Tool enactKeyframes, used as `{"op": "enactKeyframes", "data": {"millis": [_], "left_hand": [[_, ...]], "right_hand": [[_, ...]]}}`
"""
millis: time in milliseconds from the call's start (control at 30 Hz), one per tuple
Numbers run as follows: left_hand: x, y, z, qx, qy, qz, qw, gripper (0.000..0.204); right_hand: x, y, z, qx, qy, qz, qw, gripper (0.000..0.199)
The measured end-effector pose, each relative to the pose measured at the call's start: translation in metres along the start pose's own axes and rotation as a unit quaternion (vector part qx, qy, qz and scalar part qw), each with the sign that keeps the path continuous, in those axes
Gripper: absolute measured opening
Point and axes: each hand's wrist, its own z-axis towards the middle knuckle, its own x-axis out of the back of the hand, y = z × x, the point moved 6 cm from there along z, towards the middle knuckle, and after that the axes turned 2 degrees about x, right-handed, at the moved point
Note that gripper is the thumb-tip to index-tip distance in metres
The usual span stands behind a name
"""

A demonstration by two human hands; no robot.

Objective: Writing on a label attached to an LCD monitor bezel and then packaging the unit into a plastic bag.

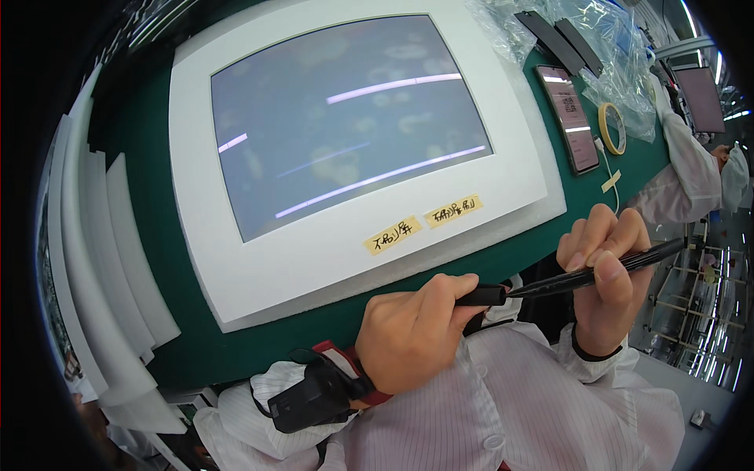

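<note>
My left hand (412,334) is closed around a black pen cap (481,295), its open end facing right. In my right hand (609,286) is a black marker pen (601,273), gripped by the barrel with its tip pointing left. The tip sits right at the mouth of the cap; whether it has entered cannot be made out. Beyond my hands lies a white-framed display panel (314,275) with a grey, glossy screen (345,125) reflecting strip lights. Two yellow tape labels with handwriting, a left label (393,235) and a right label (453,211), are stuck to its near border.
White foam (542,208) lies under the panel on a green table (188,357). To the right are a phone (569,118), a tape roll (612,128), a white cable (609,165), black strips (550,41) and clear plastic wrap (628,78). White sheets (129,259) stand at left. Another person's sleeve (679,173) shows at right.
</note>
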Motion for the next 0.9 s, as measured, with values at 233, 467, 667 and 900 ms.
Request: {"op": "enactKeyframes", "data": {"millis": [233,467,667,900], "left_hand": [[-0.001,-0.002,-0.002,0.001,0.002,0.006,1.000,0.022],[-0.006,-0.009,-0.005,-0.041,-0.007,0.054,0.998,0.024],[-0.006,0.002,-0.005,-0.032,-0.030,0.090,0.995,0.021],[-0.007,0.001,-0.008,0.025,-0.049,0.049,0.997,0.018]], "right_hand": [[-0.023,0.006,-0.003,-0.041,-0.127,-0.138,0.981,0.010],[-0.028,0.020,-0.002,-0.081,-0.143,-0.148,0.975,0.010],[-0.027,0.018,0.000,-0.076,-0.194,-0.154,0.966,0.010],[-0.012,0.016,-0.013,-0.112,-0.142,-0.156,0.971,0.021]]}}
